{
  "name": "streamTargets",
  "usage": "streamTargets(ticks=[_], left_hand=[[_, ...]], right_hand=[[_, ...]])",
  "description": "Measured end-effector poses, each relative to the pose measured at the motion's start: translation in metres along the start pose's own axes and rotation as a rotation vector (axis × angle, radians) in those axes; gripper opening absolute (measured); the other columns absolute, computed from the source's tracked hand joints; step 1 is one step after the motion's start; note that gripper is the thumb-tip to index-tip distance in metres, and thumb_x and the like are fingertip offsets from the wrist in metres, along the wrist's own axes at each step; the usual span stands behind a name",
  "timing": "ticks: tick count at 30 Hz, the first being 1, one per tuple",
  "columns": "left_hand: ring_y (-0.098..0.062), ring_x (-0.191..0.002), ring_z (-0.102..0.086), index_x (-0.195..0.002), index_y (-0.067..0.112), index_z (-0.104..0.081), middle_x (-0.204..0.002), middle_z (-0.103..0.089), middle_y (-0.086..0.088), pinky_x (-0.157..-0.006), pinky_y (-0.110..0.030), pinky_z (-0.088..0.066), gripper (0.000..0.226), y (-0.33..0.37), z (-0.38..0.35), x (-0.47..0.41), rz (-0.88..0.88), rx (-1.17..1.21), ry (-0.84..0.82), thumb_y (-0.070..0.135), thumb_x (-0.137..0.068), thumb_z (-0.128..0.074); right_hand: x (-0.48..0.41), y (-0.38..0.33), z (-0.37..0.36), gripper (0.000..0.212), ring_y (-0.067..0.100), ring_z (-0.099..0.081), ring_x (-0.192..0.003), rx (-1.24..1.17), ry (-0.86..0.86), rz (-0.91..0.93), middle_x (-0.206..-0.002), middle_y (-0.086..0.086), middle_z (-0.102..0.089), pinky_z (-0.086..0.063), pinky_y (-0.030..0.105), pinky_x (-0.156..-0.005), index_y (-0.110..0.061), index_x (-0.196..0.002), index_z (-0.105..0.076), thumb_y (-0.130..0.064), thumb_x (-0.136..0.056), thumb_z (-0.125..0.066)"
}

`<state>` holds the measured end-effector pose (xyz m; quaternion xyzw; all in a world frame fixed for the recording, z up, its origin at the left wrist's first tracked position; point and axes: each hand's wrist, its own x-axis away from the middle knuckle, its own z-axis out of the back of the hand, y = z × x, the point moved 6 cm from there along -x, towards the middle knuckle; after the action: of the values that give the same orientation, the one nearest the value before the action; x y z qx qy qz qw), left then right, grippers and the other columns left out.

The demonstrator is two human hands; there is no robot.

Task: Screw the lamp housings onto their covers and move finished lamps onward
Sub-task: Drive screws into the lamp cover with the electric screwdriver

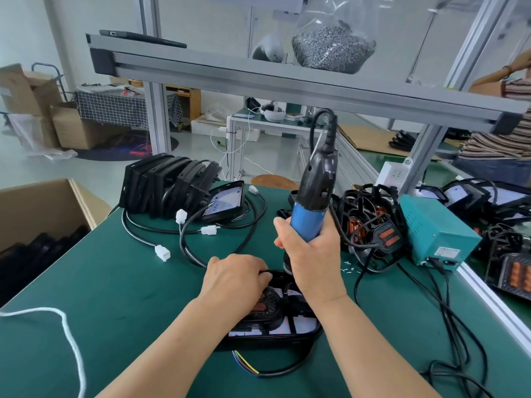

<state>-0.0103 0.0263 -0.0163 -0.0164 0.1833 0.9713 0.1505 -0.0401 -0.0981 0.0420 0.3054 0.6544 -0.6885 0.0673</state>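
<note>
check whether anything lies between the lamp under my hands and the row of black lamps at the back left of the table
Yes. Looped black cables with white connectors lie on the green mat between the lamp and the row of black lamps. Lifting over them looks safer than sliding.

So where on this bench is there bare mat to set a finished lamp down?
Bare green mat lies left of the left hand, between the white cord and the connector cables. Crowded: housings and power box at right, stacked lamps behind.
</note>
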Motion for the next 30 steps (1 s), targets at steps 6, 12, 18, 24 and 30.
streamTargets(ticks=[6, 12, 18, 24, 30], left_hand=[[-0.021, -0.085, -0.058, -0.081, 0.023, -0.057, -0.088, -0.063, 0.004, -0.09, -0.036, -0.038, 0.026, 0.008, 0.003, -0.002, -0.043, -0.109, -0.073, 0.037, -0.098, -0.042], [-0.021, -0.118, -0.049, -0.126, 0.028, -0.062, -0.119, -0.06, 0.002, -0.099, -0.039, -0.038, 0.033, 0.065, 0.01, -0.005, -0.271, -0.114, -0.078, 0.042, -0.099, -0.048], [-0.025, -0.112, -0.055, -0.112, 0.025, -0.072, -0.113, -0.068, -0.003, -0.092, -0.035, -0.045, 0.024, 0.119, -0.027, -0.006, -0.278, -0.031, -0.259, 0.024, -0.093, -0.058], [-0.024, -0.083, -0.047, -0.107, 0.019, -0.073, -0.104, -0.066, -0.004, -0.072, -0.031, -0.038, 0.025, 0.132, -0.055, -0.03, -0.173, -0.149, -0.24, 0.01, -0.09, -0.057], [-0.023, -0.086, -0.049, -0.108, 0.018, -0.07, -0.109, -0.068, -0.006, -0.073, -0.032, -0.043, 0.02, 0.137, -0.076, -0.05, -0.124, -0.142, -0.286, 0.028, -0.091, -0.067]], right_hand=[[-0.014, -0.017, 0.048, 0.023, 0.013, -0.06, -0.057, -0.114, 0.188, 0.021, -0.079, 0.012, -0.055, -0.052, 0.019, -0.06, -0.054, -0.083, -0.064, -0.035, -0.074, -0.074], [-0.011, -0.017, 0.104, 0.021, 0.012, -0.062, -0.056, -0.059, 0.342, 0.028, -0.079, 0.009, -0.057, -0.051, 0.021, -0.058, -0.056, -0.081, -0.06, -0.041, -0.075, -0.073], [0.001, -0.017, 0.133, 0.022, 0.012, -0.063, -0.056, -0.043, 0.421, 0.031, -0.071, -0.003, -0.061, -0.049, 0.019, -0.053, -0.058, -0.08, -0.059, -0.042, -0.073, -0.073], [0.007, -0.022, 0.148, 0.025, 0.012, -0.062, -0.059, -0.048, 0.449, 0.04, -0.071, -0.008, -0.062, -0.05, 0.02, -0.053, -0.061, -0.087, -0.061, -0.042, -0.074, -0.072], [0.012, -0.024, 0.152, 0.031, 0.01, -0.061, -0.057, -0.105, 0.463, 0.027, -0.077, 0.002, -0.059, -0.048, 0.018, -0.052, -0.059, -0.079, -0.063, -0.03, -0.078, -0.072]])
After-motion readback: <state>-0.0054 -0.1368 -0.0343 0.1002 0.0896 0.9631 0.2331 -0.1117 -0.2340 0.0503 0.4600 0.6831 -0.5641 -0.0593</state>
